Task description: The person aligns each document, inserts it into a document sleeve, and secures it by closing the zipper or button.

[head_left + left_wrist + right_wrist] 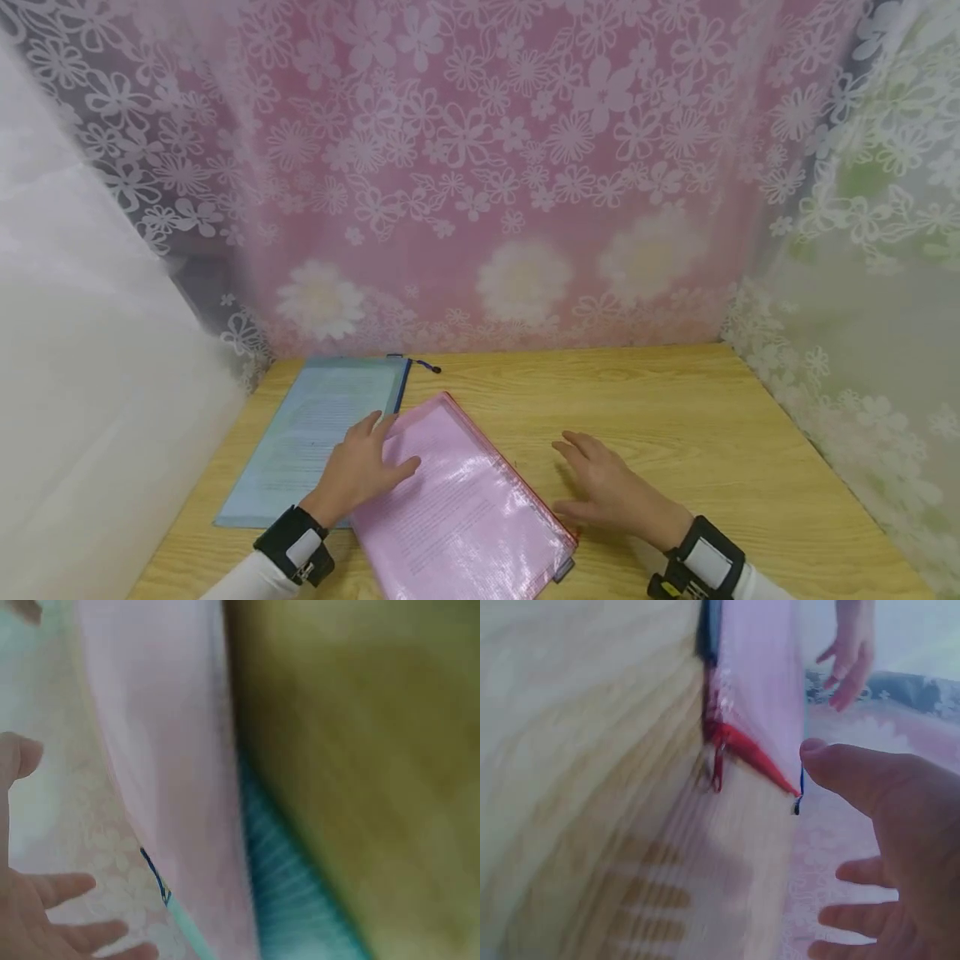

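Observation:
A pink zip document pouch (450, 500) with printed paper inside lies slanted at the front of the table, its red zipper edge on the right. Beneath its left side lies part of a blue zip document pouch (322, 417), with a dark blue zipper. My left hand (360, 467) is over the pink pouch's upper left part, fingers spread; whether it touches is hard to tell. To the right of the pink pouch, my right hand (618, 492) hovers over the wood with fingers loosely extended and nothing in them. In the right wrist view a red zipper pull (718, 769) hangs at the pouch's corner.
The wooden table (675, 417) reaches back to a pink flowered curtain (525, 167). A white sheet (90, 333) hangs at the left, and a pale flowered curtain (877, 292) at the right. A dark zipper cord (427, 365) extends from the blue pouch.

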`<state>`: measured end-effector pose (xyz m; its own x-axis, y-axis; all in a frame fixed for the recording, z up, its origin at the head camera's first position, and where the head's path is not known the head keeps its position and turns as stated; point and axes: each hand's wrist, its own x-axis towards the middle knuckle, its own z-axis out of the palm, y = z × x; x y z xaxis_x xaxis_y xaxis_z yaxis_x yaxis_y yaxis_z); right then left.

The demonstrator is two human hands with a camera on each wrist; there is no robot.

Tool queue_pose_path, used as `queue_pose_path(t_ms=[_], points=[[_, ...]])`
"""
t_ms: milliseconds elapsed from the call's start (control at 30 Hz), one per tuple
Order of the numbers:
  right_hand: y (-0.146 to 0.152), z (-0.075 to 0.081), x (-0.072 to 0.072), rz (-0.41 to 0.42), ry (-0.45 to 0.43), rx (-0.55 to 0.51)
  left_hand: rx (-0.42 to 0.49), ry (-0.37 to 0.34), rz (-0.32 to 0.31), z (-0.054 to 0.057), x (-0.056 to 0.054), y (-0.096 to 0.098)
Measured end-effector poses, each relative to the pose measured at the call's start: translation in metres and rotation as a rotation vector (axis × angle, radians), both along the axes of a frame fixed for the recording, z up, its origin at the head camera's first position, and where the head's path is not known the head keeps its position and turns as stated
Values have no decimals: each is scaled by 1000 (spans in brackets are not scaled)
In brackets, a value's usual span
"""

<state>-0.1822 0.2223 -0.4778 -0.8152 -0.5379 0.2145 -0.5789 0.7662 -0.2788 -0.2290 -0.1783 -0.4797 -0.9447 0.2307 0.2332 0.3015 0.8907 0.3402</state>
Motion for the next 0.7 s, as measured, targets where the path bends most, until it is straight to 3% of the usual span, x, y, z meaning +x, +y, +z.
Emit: queue_pose_path(t_ms=[300,500,700], points=[[-8,-7,12,-94,-151,-142,-55,-46,5,-12,50,16],[-12,-9,23,-68,-145,-94,-107,-74,19,-24,84,24],[-12,-10,29,-24,-156,-31,-147,-145,48,-25,112,25]])
